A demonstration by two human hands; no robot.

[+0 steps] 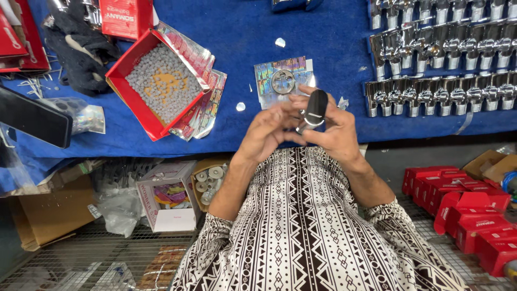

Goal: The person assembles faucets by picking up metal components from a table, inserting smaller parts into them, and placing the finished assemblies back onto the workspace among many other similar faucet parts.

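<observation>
Counts: one open red box (125, 91) of small grey discs stands on the blue-covered worktop (231, 32), with a patch of orange discs in the middle of the grey. One sheet of holographic stickers (266, 81) lies just beyond the hands, and one metal ring (283, 81) rests on it. Three rows of chromed fittings (441, 91) fill the worktop's far right side; the pieces are too many and too crowded to count. A stack of glossy printed sheets (204, 99) sits beside and partly under the red box. One dark cloth (81, 48) lies at the far left. Below the worktop edge, one white carton (167, 202) holds coloured packets, and a pile of closed red boxes (468, 210) lies to the right.

Hands: both are raised together over the near edge of the worktop, forearms angled inward from patterned sleeves. The left hand (266, 129) is curled, its fingertips meeting the held piece from the side. The right hand (336, 129) is wrapped around the piece from behind, fingers closed on its lower part.

Held piece: one black handle part (316, 105), oblong with a rounded top, glossy, joined to a short chromed stem below. It stands roughly upright between the two hands, above the worktop's edge, just short of the sticker sheet.
</observation>
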